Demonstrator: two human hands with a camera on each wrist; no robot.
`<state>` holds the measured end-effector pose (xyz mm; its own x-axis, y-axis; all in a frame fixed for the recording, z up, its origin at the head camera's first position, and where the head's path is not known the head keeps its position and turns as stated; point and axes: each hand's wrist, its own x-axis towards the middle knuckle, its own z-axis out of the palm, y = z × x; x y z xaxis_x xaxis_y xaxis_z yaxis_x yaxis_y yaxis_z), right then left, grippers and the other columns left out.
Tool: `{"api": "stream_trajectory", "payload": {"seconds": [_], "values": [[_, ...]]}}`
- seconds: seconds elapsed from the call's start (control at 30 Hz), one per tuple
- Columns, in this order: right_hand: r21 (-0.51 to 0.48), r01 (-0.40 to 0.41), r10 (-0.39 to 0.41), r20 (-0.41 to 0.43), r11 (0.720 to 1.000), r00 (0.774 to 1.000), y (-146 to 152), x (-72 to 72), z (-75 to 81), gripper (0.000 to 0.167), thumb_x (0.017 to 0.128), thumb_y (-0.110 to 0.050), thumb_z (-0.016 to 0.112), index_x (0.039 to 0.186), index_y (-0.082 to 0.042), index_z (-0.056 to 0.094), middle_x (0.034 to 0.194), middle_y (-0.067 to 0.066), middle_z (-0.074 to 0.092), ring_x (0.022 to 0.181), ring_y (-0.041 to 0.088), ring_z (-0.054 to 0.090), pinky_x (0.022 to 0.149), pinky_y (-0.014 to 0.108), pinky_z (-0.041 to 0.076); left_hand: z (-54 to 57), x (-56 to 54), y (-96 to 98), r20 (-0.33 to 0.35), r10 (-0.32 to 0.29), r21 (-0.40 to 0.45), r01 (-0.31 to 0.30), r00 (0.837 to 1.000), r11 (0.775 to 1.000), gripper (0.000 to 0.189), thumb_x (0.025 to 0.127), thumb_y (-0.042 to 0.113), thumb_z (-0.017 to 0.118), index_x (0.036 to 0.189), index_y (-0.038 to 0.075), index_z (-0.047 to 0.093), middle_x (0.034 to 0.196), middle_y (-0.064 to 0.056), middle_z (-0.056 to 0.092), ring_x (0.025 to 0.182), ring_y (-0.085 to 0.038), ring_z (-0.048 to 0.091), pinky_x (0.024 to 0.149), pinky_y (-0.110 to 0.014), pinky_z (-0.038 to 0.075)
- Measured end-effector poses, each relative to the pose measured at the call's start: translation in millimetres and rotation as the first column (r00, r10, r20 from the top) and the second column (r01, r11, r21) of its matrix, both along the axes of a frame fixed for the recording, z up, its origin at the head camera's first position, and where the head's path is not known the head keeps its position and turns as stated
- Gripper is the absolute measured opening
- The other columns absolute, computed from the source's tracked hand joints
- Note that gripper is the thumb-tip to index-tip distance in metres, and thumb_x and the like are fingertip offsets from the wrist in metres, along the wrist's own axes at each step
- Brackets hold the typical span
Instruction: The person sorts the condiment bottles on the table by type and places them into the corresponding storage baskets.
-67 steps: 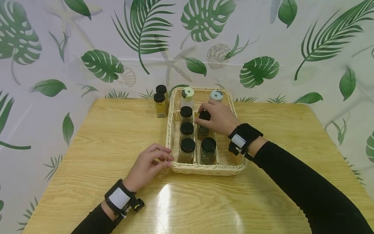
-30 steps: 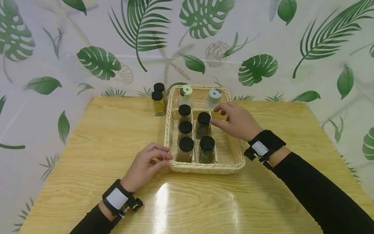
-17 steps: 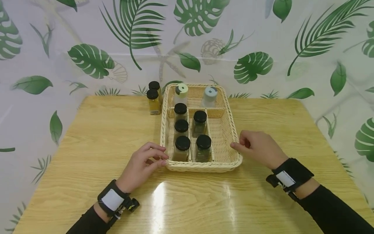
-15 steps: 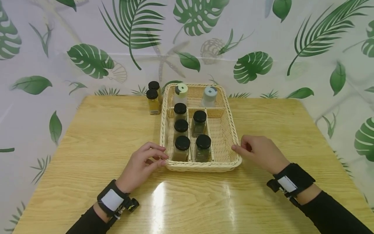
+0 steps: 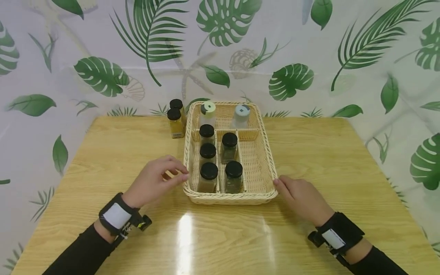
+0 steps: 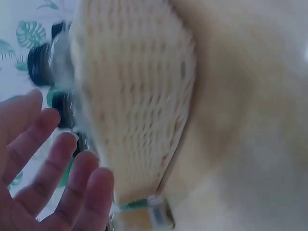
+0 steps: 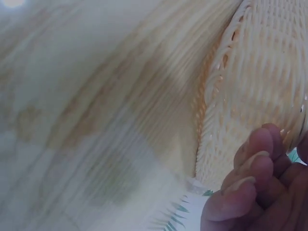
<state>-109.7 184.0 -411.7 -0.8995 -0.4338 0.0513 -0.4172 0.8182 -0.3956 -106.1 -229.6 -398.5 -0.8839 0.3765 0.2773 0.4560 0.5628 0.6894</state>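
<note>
A pale wicker basket (image 5: 262, 152) with dividers stands on the table. Several black-lidded glass jars (image 5: 233, 177) stand upright in its left and middle compartments. At its back are a bottle with a pale green cap (image 5: 208, 108) and one with a pale blue cap (image 5: 242, 111). My left hand (image 5: 154, 177) is beside the left rim, fingers loosely bent, holding nothing; the left wrist view shows its fingers (image 6: 62, 159) spread near the basket wall. At the front right corner, my right hand (image 5: 304, 198) pinches the rim, thumb on top and curled fingers (image 7: 250, 168) outside.
Two black-lidded jars, the nearer one holding yellow contents (image 5: 176, 126), stand on the wooden table (image 5: 130, 137) left of the basket's back. A leaf-patterned cloth (image 5: 261, 49) hangs behind the table's far edge.
My right hand has let go of a black-lidded jar in the middle compartment and come to the basket's front right rim. My left hand has come off the front left corner, shifting left and slightly back.
</note>
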Motion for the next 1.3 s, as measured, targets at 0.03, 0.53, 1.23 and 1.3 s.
{"api": "stream_trajectory", "payload": {"seconds": [0.03, 0.53, 1.23, 1.3], "values": [[-0.007, 0.006, -0.006, 0.001, 1.000, 1.000, 0.6, 0.7, -1.2, 0.041, 0.109, -0.039, 0.036, 0.076, -0.017, 0.045, 0.058, -0.009, 0.027, 0.049, 0.004, 0.024, 0.048, 0.022, 0.026, 4.2, -8.6, -3.2, -0.013, 0.021, -0.009, -0.022, 1.000, 1.000, 0.012, 0.094, 0.029, 0.071, 0.102, 0.019, 0.074, 0.105, 0.006, 0.067, 0.088, -0.012, 0.064, 0.068, -0.028, 0.058], [-0.052, 0.035, -0.034, 0.012, 0.998, 0.999, 2.6, 2.6, -10.0, 0.041, 0.109, -0.043, 0.035, 0.078, -0.019, 0.046, 0.059, -0.010, 0.027, 0.049, 0.003, 0.024, 0.047, 0.021, 0.024, 19.7, -124.5, -30.9, 0.020, 0.301, -0.157, -0.294, 0.953, 0.943, 0.048, 0.097, 0.032, 0.066, 0.137, 0.009, 0.054, 0.132, -0.024, 0.053, 0.105, -0.043, 0.058, 0.089, -0.055, 0.049], [-0.054, 0.052, -0.052, 0.009, 0.997, 0.999, 5.5, 5.5, -9.7, 0.043, 0.109, -0.043, 0.034, 0.075, -0.019, 0.044, 0.058, -0.011, 0.026, 0.049, 0.003, 0.021, 0.047, 0.021, 0.023, 2.4, -156.2, -18.5, -0.089, 0.328, -0.310, -0.339, 0.940, 0.888, 0.058, 0.093, 0.040, 0.070, 0.142, 0.016, 0.051, 0.106, -0.019, 0.055, 0.081, -0.031, 0.053, 0.062, -0.044, 0.044], [-0.059, 0.050, -0.050, 0.009, 0.997, 0.999, 5.3, 5.4, -9.6, 0.043, 0.109, -0.043, 0.035, 0.074, -0.019, 0.044, 0.058, -0.011, 0.026, 0.049, 0.003, 0.021, 0.047, 0.021, 0.023, 1.8, -156.2, -18.2, -0.106, 0.332, -0.302, -0.349, 0.937, 0.887, 0.057, 0.093, 0.040, 0.071, 0.141, 0.015, 0.052, 0.105, -0.019, 0.056, 0.080, -0.031, 0.053, 0.061, -0.043, 0.043]]}}
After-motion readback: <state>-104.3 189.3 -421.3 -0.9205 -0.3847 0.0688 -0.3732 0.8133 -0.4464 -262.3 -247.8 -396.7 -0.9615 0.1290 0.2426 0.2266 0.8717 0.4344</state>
